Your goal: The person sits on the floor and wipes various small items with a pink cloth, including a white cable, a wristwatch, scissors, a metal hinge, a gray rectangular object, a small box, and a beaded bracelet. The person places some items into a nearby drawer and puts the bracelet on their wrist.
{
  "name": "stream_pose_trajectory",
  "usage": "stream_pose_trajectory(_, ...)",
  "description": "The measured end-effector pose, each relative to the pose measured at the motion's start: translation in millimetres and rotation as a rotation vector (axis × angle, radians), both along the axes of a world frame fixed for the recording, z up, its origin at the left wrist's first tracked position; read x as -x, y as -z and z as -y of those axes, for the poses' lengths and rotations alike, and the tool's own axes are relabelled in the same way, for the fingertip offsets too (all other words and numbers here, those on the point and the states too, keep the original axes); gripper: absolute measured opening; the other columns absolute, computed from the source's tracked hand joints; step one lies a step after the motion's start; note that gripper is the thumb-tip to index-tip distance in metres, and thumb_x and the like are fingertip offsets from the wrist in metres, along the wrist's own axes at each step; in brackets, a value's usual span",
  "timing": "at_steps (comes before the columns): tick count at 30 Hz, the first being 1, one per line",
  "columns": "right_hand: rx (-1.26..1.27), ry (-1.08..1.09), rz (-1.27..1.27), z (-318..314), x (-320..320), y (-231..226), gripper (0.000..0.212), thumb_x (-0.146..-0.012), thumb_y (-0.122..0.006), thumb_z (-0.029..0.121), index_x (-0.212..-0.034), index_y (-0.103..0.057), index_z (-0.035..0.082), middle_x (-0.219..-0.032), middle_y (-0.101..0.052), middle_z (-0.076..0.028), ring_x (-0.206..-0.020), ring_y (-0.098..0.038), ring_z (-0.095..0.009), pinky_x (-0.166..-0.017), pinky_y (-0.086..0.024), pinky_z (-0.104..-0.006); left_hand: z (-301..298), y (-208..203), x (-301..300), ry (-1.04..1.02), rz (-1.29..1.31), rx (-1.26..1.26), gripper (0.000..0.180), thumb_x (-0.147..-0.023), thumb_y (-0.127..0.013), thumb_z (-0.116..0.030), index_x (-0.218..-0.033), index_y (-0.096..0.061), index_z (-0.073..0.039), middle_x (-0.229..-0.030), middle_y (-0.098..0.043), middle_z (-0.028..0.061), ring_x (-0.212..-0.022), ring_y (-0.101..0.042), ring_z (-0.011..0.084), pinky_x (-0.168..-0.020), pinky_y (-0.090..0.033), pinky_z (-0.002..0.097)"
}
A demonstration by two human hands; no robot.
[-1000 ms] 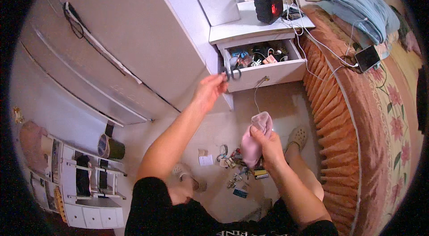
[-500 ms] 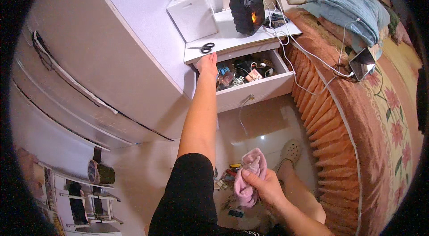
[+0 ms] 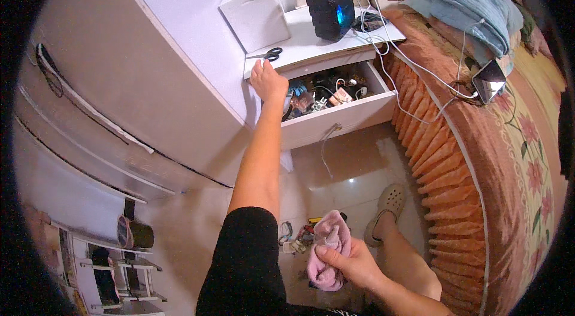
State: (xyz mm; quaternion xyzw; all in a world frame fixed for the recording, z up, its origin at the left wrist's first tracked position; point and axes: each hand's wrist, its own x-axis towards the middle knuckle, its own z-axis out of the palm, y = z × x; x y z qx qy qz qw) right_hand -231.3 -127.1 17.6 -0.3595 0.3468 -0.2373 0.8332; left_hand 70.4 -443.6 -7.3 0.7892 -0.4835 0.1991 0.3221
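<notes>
My left hand (image 3: 268, 81) reaches to the front left edge of the white nightstand top (image 3: 293, 36), its fingers bent and close together. What they hold, if anything, is hidden. Just beyond the fingertips lie black-handled scissors (image 3: 274, 54). Below the top, a drawer (image 3: 339, 115) stands pulled out, filled with jumbled small items, among them white cables, a blue piece and a peach-coloured box (image 3: 341, 96). Lower down, my right hand (image 3: 353, 263) is closed on a bunched pink cloth (image 3: 330, 256), held above the floor.
A black speaker (image 3: 331, 8) with a blue light and a white box (image 3: 256, 18) stand on the nightstand. White cables run to a phone (image 3: 489, 81) on the bed (image 3: 443, 136). A wardrobe (image 3: 138, 76) rises at left. Small items (image 3: 294, 246) lie on the floor near my foot.
My left hand has slid left along the nightstand edge, toward the corner. The pink cloth in my right hand has dropped a little lower. The speaker light went from orange to blue.
</notes>
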Motion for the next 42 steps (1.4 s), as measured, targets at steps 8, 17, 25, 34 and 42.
stream_pose_trajectory(8, -0.076, 0.003, 0.022, 0, -1, 5, 0.025, -0.084, -0.063, 0.027, -0.092, -0.061, 0.003, -0.078, -0.064, -0.001, -0.066, -0.058, -0.008, -0.059, -0.049, -0.0230, 23, -2, -6, 0.110, 0.058, -0.389, 0.056, -0.071, -0.054, -0.013, -0.125, -0.043, -0.008, -0.133, -0.041, 0.0083, -0.127, -0.033, 0.0242, -0.106, -0.016, 0.0480)
stream_pose_trajectory(17, 0.002, 0.222, -0.021, 16, -1, 17, 0.030, -0.082, -0.064, 0.031, -0.096, -0.060, 0.004, -0.084, -0.063, -0.003, -0.072, -0.058, -0.010, -0.064, -0.048, -0.0247, -79, 72, 31, 0.464, -0.153, 0.254, 0.037, -0.068, -0.047, 0.003, -0.103, -0.056, -0.002, -0.110, -0.055, 0.0155, -0.105, -0.049, 0.0312, -0.095, -0.036, 0.0384)
stream_pose_trajectory(25, -0.164, 0.431, 0.206, 53, 15, -29, 0.030, -0.086, -0.039, 0.028, -0.095, -0.055, 0.004, -0.090, -0.061, -0.009, -0.073, -0.057, -0.013, -0.055, -0.048, -0.0270, -427, 317, 127, 0.151, -1.244, -0.082, 0.012, -0.081, -0.056, -0.006, -0.091, -0.060, -0.002, -0.082, -0.062, 0.0064, -0.078, -0.057, 0.0161, -0.071, -0.046, 0.0299)
stream_pose_trajectory(34, -0.116, 0.244, 0.448, 47, 1, 36, 0.029, -0.090, -0.043, 0.022, -0.110, -0.050, 0.003, -0.097, -0.059, -0.012, -0.078, -0.058, -0.020, -0.067, -0.051, -0.0318, -613, 370, 174, 0.091, -1.186, -0.769, 0.020, -0.079, -0.052, -0.015, -0.092, -0.060, -0.002, -0.076, -0.062, 0.0177, -0.077, -0.060, 0.0335, -0.069, -0.046, 0.0410)
stream_pose_trajectory(42, -0.416, 0.173, 0.633, 26, 11, 49, 0.034, -0.092, -0.043, 0.028, -0.116, -0.050, 0.005, -0.106, -0.058, -0.011, -0.096, -0.057, -0.023, -0.085, -0.047, -0.0381, -550, 380, 167, 0.184, -1.108, -0.938, 0.024, -0.082, -0.052, -0.022, -0.093, -0.058, -0.001, -0.088, -0.059, 0.0220, -0.085, -0.058, 0.0385, -0.073, -0.045, 0.0451)
